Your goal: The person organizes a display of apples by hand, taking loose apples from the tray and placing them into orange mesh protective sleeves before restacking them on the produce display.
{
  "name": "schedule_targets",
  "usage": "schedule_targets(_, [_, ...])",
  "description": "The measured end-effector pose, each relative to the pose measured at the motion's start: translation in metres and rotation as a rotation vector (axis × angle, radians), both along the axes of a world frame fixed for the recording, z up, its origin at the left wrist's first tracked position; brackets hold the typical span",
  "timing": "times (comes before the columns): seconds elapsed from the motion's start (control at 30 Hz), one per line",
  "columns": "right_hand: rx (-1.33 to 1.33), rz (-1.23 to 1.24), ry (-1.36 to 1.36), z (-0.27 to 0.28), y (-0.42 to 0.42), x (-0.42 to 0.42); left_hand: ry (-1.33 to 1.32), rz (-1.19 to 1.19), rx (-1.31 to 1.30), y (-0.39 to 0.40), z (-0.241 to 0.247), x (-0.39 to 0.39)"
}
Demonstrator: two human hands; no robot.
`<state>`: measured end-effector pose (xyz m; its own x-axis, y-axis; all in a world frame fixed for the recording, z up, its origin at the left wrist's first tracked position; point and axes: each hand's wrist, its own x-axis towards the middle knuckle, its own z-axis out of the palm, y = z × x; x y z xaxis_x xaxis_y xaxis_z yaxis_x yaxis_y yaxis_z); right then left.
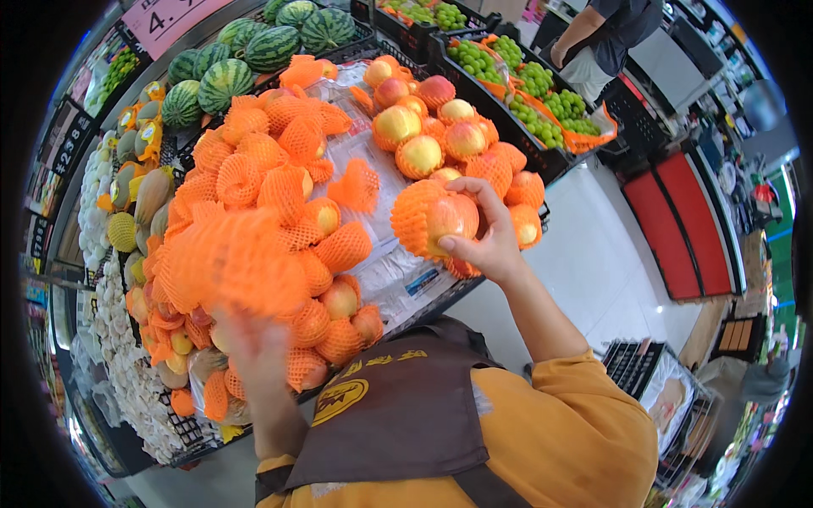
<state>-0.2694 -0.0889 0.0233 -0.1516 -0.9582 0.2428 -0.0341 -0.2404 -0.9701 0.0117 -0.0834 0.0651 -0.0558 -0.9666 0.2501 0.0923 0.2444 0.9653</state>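
Note:
In my right hand is a red-and-yellow apple, its left side covered by an orange foam net; thumb and fingers grip its bare side. It is held over the near part of a group of netted apples, several of them with bare tops. My left hand is blurred over the left pile, with a blurred orange foam net just above it; whether it holds that net, and whether fruit is inside, I cannot tell. Orange-netted fruit is heaped on the left. A loose-looking net lies on the plastic sheeting between the piles.
Watermelons lie behind the left pile, with melons and garlic farther left. Green grapes fill black crates at the back right. A person stands beyond them. A red-panelled counter stands right.

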Motion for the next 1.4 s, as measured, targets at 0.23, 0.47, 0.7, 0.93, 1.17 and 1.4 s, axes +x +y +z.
schedule_targets(0.23, [-0.405, -0.249, 0.728, 0.015, -0.038, -0.057, -0.093, -0.188, 0.024, -0.040, -0.026, -0.115])
schedule_targets(0.47, [-0.071, -0.439, 0.723, -0.001, -0.166, -0.173, -0.170, -0.033, 0.045, -0.049, -0.060, -0.109])
schedule_targets(0.7, [0.302, -0.073, 1.099, -0.030, -0.250, -0.153, -0.480, 0.058, 0.111, -0.038, -0.063, -0.100])
schedule_targets(0.93, [0.467, 0.163, 1.461, -0.054, -0.254, -0.139, -0.575, 0.180, 0.139, -0.025, -0.073, -0.092])
schedule_targets(1.17, [-0.314, -0.113, 1.323, -0.036, -0.230, -0.108, -0.761, 0.065, 0.115, -0.026, -0.077, -0.103])
schedule_targets(1.4, [-0.296, 0.437, 1.112, -0.069, -0.184, -0.008, -1.021, -0.109, 0.260, -0.008, -0.083, -0.102])
